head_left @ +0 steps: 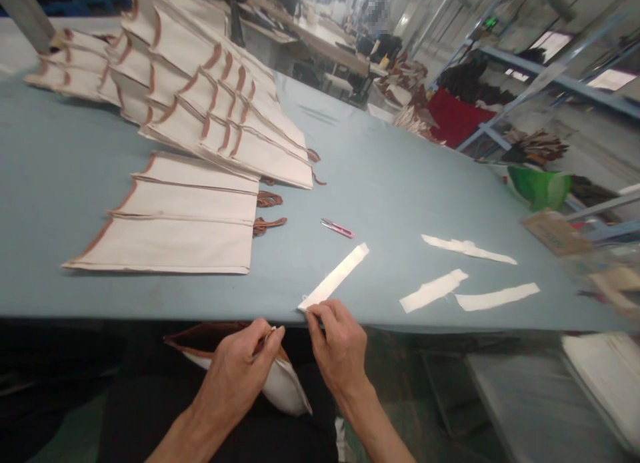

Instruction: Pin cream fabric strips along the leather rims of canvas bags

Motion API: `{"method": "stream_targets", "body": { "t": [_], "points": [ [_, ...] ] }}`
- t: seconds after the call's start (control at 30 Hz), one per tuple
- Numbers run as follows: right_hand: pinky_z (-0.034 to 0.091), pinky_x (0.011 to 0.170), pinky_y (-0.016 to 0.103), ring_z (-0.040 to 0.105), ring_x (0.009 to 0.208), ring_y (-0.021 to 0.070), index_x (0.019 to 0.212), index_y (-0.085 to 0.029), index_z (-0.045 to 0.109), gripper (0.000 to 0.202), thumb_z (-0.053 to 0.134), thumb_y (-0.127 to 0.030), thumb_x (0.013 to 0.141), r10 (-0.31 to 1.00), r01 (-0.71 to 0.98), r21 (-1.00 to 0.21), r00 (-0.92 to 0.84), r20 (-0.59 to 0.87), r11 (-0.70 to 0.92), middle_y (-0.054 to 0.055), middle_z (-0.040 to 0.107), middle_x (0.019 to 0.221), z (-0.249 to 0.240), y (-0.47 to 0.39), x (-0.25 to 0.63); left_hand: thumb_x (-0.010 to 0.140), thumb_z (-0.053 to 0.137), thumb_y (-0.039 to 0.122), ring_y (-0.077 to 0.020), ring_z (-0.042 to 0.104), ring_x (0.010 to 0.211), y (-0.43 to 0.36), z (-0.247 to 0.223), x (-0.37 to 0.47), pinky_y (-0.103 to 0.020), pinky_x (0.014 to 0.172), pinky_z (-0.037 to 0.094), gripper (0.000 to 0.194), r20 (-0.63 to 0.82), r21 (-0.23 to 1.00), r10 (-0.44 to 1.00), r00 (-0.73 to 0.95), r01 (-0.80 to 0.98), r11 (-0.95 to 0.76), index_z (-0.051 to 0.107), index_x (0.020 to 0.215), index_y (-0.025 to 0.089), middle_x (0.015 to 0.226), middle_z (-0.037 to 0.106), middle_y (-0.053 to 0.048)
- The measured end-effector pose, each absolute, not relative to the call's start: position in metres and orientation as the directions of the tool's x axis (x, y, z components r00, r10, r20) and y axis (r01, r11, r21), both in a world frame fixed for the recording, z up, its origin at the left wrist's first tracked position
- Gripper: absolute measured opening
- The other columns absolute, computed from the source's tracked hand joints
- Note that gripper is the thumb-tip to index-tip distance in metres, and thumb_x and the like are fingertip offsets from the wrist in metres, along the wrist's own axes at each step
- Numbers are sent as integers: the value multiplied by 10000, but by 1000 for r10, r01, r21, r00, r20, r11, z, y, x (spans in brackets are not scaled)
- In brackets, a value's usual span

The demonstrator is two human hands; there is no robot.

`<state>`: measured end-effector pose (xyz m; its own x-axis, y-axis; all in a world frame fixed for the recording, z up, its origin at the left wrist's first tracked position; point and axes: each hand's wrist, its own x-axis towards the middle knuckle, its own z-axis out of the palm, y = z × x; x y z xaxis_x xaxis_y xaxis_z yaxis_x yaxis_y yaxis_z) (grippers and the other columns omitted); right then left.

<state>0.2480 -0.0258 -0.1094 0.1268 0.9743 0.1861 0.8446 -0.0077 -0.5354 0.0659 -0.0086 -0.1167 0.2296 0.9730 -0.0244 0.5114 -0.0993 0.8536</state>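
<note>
My left hand [240, 356] is closed in a pinch on the edge of a white fabric piece with brown trim [287, 386], which hangs below the table's front edge. Just right of it, my right hand [339, 343] pinches the lower end of a white strip [337, 274] lying at the table edge. Beyond the strip is a pair of small pink-handled snips [339, 228]. At the left lie flat white fabric pieces with brown edging [185, 233] and brown cords [270, 199].
Overlapping stacks of white pieces [200, 83] cover the back left of the blue-grey table [380, 183]. Three more white strips [434, 290] lie to the right. Metal shelving [565, 80], a green bag [543, 186] and a cardboard box [557, 233] stand beyond the right side.
</note>
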Motion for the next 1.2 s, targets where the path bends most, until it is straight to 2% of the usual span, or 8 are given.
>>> {"method": "stream_targets", "body": {
  "t": [0.17,0.3,0.57,0.7,0.8,0.97,1.1,1.2],
  "points": [
    [409,718,274,664,759,176,858,-204,739,306,532,-308,1058,976,805,-586,188,109,-89,44,750,851,-101,-13,245,979,502,421,-179,611,524,-6,-113,64,-275,575,403,319,-3,808,977,212,577,-122,534,711,251,572,586,36],
    [392,670,285,658,707,185,875,-202,763,298,535,-316,1029,975,766,-624,220,28,-155,35,757,808,-95,-4,246,995,491,380,-198,691,551,1,-107,68,-270,573,461,199,7,786,974,226,600,-145,617,950,233,622,675,32],
    [431,696,291,654,712,184,903,-229,795,258,560,-314,968,972,706,-677,227,-58,-205,16,776,818,-91,-4,247,1035,440,331,-236,793,636,8,-102,81,-283,570,533,307,36,726,943,331,639,-252,671,1186,198,725,797,-15],
    [432,710,294,667,744,186,910,-224,785,259,560,-334,978,972,675,-706,221,-84,-215,18,775,844,-90,-4,247,1044,442,298,-269,837,778,8,-107,87,-309,663,588,390,51,660,922,383,680,-319,647,1356,182,969,863,-89],
    [432,698,284,654,722,176,898,-222,771,252,580,-361,984,968,645,-729,228,-104,-230,7,759,813,-89,-4,248,1045,453,270,-313,844,835,8,-109,89,-341,679,601,378,41,602,909,414,716,-353,684,1331,182,1046,863,-117],
    [416,643,265,598,630,153,873,-219,754,264,635,-433,971,955,596,-754,257,-148,-277,-21,704,715,-89,-4,249,1036,494,227,-314,837,726,7,-108,87,-311,565,549,353,9,533,894,449,754,-384,708,1314,187,862,859,-85],
    [407,611,256,575,593,144,841,-217,718,301,637,-481,960,950,567,-768,251,-184,-298,-40,658,667,-90,-2,252,1035,512,236,-294,841,754,5,-109,85,-291,573,540,360,4,528,890,456,755,-390,696,1343,205,918,867,-87],
    [387,602,257,545,568,140,796,-219,672,286,653,-470,931,944,573,-756,272,-188,-315,-56,596,620,-90,-1,252,1036,508,252,-273,844,778,6,-109,85,-281,612,548,329,6,553,898,439,747,-369,708,1296,228,911,866,-62]
  ]
}}
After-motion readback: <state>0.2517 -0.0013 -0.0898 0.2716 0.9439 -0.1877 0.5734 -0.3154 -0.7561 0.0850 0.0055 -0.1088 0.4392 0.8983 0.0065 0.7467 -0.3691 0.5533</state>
